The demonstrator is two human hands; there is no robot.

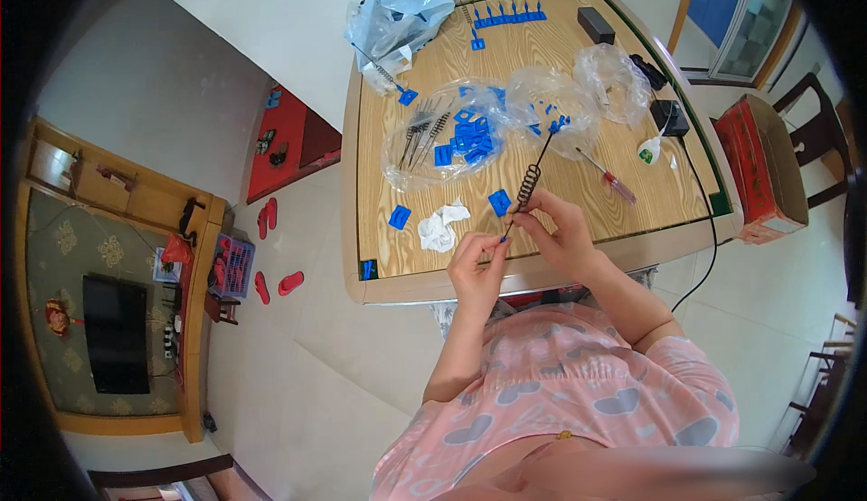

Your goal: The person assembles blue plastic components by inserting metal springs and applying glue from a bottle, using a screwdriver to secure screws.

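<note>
A thin black rod with a coil spring (528, 183) slants up from my hands over the table's near side. My right hand (562, 232) is closed in a pinch on it just below the coil. At its lower end, my left hand (475, 263) pinches a tiny blue piece (503, 239) against the rod. The rod's far tip has a blue part (554, 128). Close by lie a blue square base (499, 201), a crumpled white tissue (442, 226) and another blue base (399, 217).
Plastic bags hold blue bases (471, 136), spring rods (424, 132) and small blue bits (542, 114). Farther back, spring rods stand in a row of blue bases (510, 19). A red-handled screwdriver (619, 188), a glue bottle (648, 149) and a black corded box (669, 119) lie to the right.
</note>
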